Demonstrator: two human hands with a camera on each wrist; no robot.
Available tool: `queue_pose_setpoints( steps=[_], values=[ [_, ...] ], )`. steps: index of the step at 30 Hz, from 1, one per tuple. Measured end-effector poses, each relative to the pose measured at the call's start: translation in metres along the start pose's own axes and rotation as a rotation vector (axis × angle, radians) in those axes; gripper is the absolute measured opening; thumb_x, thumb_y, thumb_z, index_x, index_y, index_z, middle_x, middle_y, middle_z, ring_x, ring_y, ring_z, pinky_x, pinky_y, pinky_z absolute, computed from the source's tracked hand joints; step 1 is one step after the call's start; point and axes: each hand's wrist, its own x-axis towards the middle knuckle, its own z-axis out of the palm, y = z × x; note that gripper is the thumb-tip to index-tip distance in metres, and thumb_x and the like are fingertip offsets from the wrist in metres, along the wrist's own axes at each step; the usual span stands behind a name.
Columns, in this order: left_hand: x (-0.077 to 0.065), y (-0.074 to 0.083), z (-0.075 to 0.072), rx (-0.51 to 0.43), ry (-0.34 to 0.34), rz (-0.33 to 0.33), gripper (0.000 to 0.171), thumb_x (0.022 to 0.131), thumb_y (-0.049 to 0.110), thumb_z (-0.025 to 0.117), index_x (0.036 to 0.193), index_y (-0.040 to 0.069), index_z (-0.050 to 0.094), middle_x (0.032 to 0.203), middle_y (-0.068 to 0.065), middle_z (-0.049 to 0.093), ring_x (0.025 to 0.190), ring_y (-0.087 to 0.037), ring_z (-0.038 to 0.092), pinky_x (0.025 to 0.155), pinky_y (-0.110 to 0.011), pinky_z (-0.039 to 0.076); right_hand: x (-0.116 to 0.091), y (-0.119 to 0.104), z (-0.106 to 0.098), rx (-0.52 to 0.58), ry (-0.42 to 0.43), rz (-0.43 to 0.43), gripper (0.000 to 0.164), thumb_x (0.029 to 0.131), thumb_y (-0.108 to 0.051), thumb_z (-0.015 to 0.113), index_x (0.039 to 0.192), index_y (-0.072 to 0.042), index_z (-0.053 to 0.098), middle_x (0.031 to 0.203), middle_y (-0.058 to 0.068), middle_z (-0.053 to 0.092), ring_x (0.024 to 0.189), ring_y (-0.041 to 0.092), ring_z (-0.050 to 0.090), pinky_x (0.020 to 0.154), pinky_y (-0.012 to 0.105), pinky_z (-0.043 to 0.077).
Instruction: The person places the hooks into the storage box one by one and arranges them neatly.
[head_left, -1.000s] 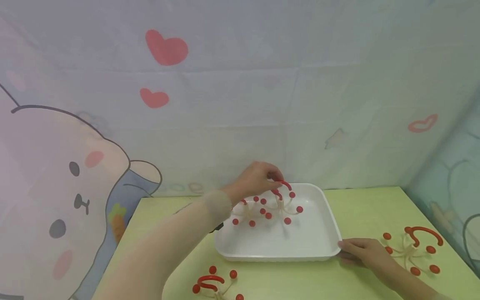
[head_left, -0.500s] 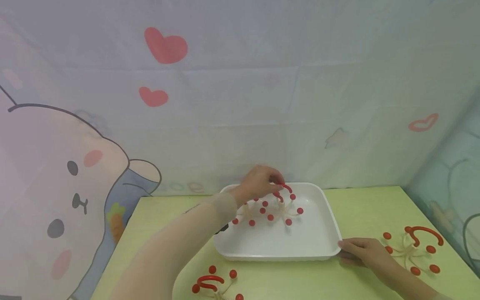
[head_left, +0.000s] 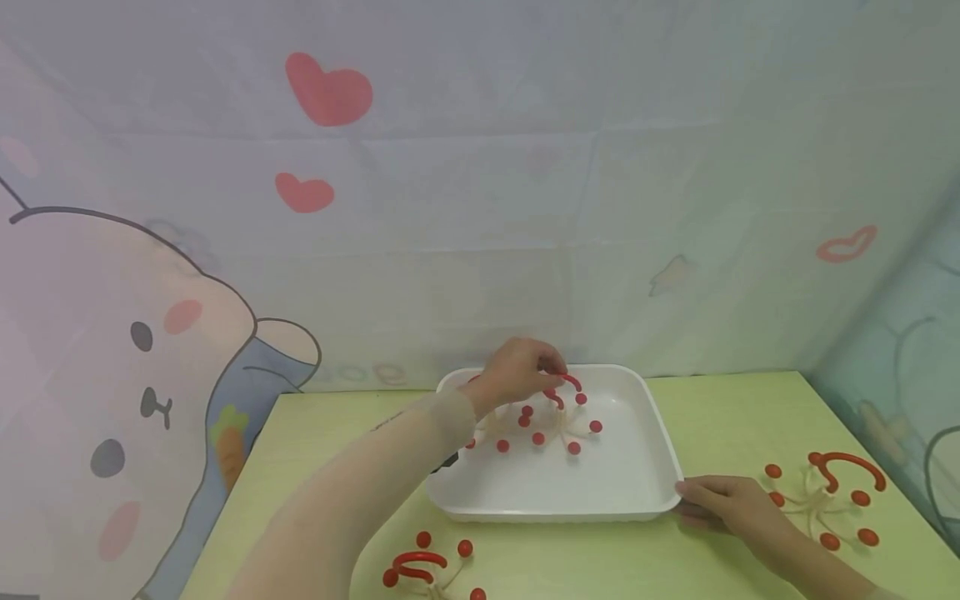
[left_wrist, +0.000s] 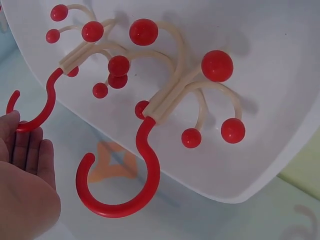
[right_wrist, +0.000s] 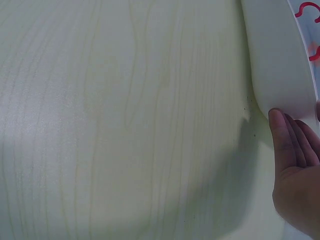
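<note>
The left hand (head_left: 521, 372), grip pinching a branched hook (left_wrist: 75, 57), sits slightly lower over the tray (head_left: 555, 492) now, seemingly nearer its floor. The right hand (head_left: 722, 502) grips the tray's near-right corner.

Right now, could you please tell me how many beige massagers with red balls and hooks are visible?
4: the held massager and the neighbouring massager in the white rectangular tray, the front massager and the right massager on the green table; others could be hidden.

Wht rect tray (head_left: 600, 487) sits flat w/ 2 beige multi-arm pcs (left_wrist: 170, 97) inside, red balls (left_wrist: 217, 66) & hooks (left_wrist: 153, 172), side by side.
</note>
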Motion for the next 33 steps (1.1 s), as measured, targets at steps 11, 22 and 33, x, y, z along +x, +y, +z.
queue_pose_setpoints(
  steps=[11,22,33],
  values=[
    [0.003,0.001,0.004,0.047,0.02,-0.015,0.014,0.098,0.021,0.081,0.111,0.02,0.08,0.102,0.009,0.074,0.089,-0.008,0.065,0.081,-0.015,0.057,0.0,0.0,0.002,-0.019,0.017,0.004,0.057,0.107,-0.029,0.069,0.136,0.019,0.061,0.131,0.026,0.071,0.11,0.022,0.077,0.091,0.037,0.064],
    [-0.002,0.003,-0.004,-0.014,0.009,-0.054,0.025,0.095,0.024,0.084,0.119,0.02,0.079,0.114,0.008,0.075,0.099,-0.011,0.066,0.076,-0.019,0.061,0.0,-0.001,0.001,-0.013,0.034,0.017,0.054,0.106,-0.028,0.07,0.133,0.018,0.063,0.128,0.023,0.073,0.107,0.02,0.077,0.091,0.037,0.064],
    [-0.015,-0.001,-0.025,0.025,-0.012,-0.034,0.036,0.095,0.03,0.085,0.128,0.018,0.077,0.126,0.005,0.075,0.114,-0.015,0.067,0.089,-0.024,0.061,-0.001,-0.004,0.003,-0.023,0.048,0.03,0.055,0.106,-0.029,0.071,0.134,0.017,0.063,0.132,0.026,0.071,0.109,0.021,0.077,0.091,0.037,0.064]
  ],
)
